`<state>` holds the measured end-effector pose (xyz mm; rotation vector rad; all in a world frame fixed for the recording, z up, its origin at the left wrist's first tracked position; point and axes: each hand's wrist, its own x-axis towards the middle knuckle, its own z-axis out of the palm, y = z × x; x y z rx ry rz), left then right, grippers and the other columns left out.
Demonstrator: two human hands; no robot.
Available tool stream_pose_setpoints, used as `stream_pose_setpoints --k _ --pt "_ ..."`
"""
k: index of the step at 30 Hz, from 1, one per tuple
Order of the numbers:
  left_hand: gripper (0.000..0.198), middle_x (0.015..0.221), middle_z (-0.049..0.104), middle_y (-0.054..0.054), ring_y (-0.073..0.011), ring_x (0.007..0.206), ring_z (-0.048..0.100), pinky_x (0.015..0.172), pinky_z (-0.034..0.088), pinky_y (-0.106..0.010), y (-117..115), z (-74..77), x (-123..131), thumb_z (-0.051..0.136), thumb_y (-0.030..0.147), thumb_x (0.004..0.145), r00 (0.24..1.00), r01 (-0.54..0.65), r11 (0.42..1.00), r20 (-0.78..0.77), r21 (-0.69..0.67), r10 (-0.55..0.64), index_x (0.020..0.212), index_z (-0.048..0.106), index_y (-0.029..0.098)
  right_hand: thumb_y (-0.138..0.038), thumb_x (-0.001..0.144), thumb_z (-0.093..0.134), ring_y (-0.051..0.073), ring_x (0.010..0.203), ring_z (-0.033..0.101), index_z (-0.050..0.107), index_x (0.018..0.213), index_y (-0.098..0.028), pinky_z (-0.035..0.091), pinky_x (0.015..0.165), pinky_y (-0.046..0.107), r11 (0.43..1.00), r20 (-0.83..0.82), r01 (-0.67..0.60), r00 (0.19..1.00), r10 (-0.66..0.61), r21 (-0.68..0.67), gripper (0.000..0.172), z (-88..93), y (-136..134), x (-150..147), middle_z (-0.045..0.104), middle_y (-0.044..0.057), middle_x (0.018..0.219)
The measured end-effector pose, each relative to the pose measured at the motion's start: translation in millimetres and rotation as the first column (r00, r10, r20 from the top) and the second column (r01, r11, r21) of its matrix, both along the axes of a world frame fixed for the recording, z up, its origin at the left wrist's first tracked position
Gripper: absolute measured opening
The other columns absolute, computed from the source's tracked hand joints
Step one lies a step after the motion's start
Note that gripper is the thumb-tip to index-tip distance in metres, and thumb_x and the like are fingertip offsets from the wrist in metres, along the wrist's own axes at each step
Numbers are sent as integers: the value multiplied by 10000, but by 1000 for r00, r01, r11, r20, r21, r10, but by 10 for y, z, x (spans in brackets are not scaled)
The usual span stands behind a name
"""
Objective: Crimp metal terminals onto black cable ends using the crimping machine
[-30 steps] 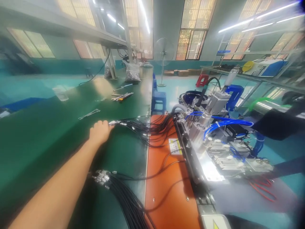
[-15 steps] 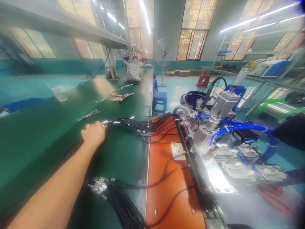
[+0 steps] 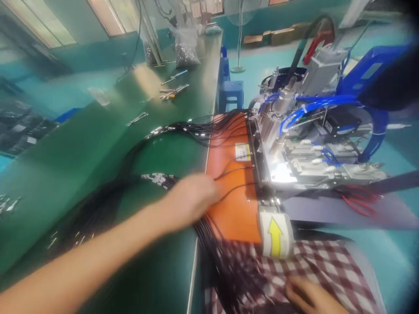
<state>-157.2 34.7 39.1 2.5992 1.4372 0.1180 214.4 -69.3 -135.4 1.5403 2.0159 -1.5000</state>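
Note:
My left hand [image 3: 196,198] reaches across to the border between the green table [image 3: 170,150] and the orange plate [image 3: 235,213]. Motion smears its fingers; it looks rounded over a bundle of black cables [image 3: 204,229], but I cannot tell whether it grips them. Silver connector ends [image 3: 159,178] show just left of it. Another black cable bundle [image 3: 178,126] with metal tips lies farther back. Low at the right, my right hand [image 3: 310,296] is partly in view over a checked cloth [image 3: 340,266], its fingers loosely bent and apart, nothing visible in them.
On the right stands a machine with metal cylinders [image 3: 281,104] and blue tubes [image 3: 327,101]. A white roll with a yellow arrow [image 3: 276,235] sits at the plate's front corner. Tools [image 3: 173,92] and a bag of small parts [image 3: 186,50] lie farther along the table. A blue stool [image 3: 232,92] stands behind.
My left hand has left the far bundle's metal ends and moved right and nearer to the front bundle. The view has tilted down, and my right hand has come into view.

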Motion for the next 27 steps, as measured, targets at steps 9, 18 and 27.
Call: stream_pose_setpoints --k 9,18,27 --pt "182 765 578 -23 -177 763 521 793 404 -346 -741 -298 788 517 177 914 923 383 921 -10 -64 -385 744 580 172 -308 925 418 207 785 618 601 811 -190 429 710 298 997 -88 -65 994 69 48 245 142 -63 134 691 55 840" --pt "223 727 586 -10 -138 652 548 611 411 -252 -513 -149 964 418 266 969 942 -60 979 312 -194 119 947 630 202 -317 894 557 135 675 544 623 964 -203 425 591 242 890 -504 449 788 -353 78 149 1224 519 25 613 -2 764" --pt "203 875 655 -47 -188 757 582 687 449 -309 -509 -158 1347 453 290 936 940 -73 963 304 -260 153 1044 605 210 -218 882 571 82 517 516 629 758 -179 394 490 203 845 -668 534 637 -386 21 143 1387 670 -248 567 -47 582"
